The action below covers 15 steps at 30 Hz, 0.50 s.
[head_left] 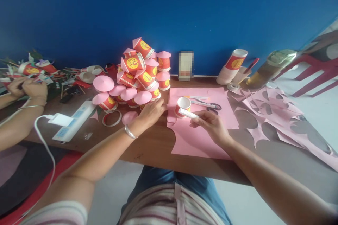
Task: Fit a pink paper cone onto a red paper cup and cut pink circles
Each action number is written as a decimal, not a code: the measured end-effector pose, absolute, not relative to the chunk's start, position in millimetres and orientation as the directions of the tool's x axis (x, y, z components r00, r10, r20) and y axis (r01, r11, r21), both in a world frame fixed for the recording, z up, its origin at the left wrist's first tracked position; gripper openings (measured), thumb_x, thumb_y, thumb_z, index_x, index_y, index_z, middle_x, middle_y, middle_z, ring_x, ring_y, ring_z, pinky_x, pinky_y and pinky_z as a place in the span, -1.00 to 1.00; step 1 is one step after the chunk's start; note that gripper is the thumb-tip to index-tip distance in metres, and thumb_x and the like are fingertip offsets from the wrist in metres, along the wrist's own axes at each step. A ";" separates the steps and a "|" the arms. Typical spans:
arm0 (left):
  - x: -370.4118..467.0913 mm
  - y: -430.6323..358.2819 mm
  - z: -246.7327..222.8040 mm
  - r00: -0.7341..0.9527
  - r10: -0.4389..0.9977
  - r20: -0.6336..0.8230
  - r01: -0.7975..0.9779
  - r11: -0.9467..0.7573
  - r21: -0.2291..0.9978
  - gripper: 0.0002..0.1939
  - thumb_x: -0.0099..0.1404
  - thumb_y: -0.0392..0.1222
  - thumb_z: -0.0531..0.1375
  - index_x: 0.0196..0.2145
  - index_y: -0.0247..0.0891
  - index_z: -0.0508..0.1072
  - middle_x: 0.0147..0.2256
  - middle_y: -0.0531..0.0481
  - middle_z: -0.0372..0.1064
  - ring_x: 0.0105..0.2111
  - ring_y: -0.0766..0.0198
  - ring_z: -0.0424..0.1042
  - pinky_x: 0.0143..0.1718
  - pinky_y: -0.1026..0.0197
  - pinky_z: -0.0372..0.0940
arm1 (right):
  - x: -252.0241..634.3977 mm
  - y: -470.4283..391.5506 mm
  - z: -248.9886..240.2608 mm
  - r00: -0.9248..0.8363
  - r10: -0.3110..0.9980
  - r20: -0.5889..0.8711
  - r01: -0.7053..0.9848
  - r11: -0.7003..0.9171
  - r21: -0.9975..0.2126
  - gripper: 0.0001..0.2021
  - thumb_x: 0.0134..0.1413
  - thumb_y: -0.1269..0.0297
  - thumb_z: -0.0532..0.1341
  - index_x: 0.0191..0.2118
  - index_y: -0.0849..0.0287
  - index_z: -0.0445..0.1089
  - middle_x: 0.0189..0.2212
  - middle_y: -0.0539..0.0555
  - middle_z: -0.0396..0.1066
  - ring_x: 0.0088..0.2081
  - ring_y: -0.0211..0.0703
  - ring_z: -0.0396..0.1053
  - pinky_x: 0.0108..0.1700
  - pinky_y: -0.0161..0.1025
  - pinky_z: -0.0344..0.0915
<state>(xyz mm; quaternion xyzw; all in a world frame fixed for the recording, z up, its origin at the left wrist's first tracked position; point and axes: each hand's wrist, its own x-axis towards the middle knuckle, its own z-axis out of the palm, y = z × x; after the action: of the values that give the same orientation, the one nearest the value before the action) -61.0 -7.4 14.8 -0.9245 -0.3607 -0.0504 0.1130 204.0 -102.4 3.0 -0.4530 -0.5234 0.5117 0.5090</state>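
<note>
My right hand (210, 124) grips a thick white pen-like tube (188, 113), its tip end pointing left in front of a cup. That red and white paper cup (183, 103) stands upright, mouth up, on a pink paper sheet (200, 140). The fingers of my left hand (154, 110) are bent together at the sheet's left edge, closed on what looks like pink paper; the fingertips are partly hidden. Behind the cup lie a white pen with an orange end (198, 97), another white pen (204, 104) and dark-handled scissors (217, 107).
Left of centre, red cups with pink cone tops (132, 63) are piled up. A power strip (74, 121), tape ring (112, 118) and co-worker's hands (34, 89) are farther left. Right are paper offcuts (274, 112), stacked cups (232, 66) and a bottle (271, 66).
</note>
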 end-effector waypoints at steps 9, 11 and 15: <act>-53.0 -34.0 37.8 0.503 0.854 0.134 0.231 -0.282 0.931 -0.70 0.31 0.00 0.37 -0.20 -0.27 0.47 -0.26 -0.01 0.50 -0.37 0.36 0.43 -0.33 0.30 0.36 | 202.1 -105.9 8.7 -0.066 0.995 0.076 -0.015 0.076 -0.997 -0.55 0.03 -0.15 0.45 -0.22 0.17 0.56 -0.38 0.10 0.60 -0.33 -0.05 0.59 -0.20 -0.06 0.59; -47.7 -38.1 40.2 0.531 0.843 0.080 0.131 -0.175 0.976 -0.67 0.25 -0.01 0.42 -0.20 -0.29 0.49 -0.26 -0.02 0.51 -0.43 0.40 0.40 -0.36 0.32 0.35 | 200.6 -107.6 11.0 -0.072 0.994 0.082 0.008 0.083 -0.997 -0.55 0.05 -0.16 0.44 -0.22 0.17 0.55 -0.37 0.11 0.61 -0.31 -0.04 0.60 -0.18 -0.04 0.60; -40.5 -40.7 36.1 0.532 0.843 0.079 -0.008 -0.089 0.996 -0.70 0.20 -0.08 0.46 -0.23 -0.29 0.52 -0.28 0.01 0.51 -0.49 0.46 0.35 -0.39 0.34 0.34 | 199.4 -108.7 12.2 -0.077 0.992 0.096 0.023 0.098 -0.995 -0.55 0.06 -0.16 0.43 -0.21 0.17 0.54 -0.36 0.11 0.61 -0.30 -0.04 0.60 -0.16 -0.03 0.61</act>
<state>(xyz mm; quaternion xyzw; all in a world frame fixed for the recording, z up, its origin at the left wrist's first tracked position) -40.5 -40.7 36.1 -0.6443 -0.3241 -0.3594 -0.5922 199.4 -108.7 12.2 -0.4625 -0.5488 0.4870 0.4977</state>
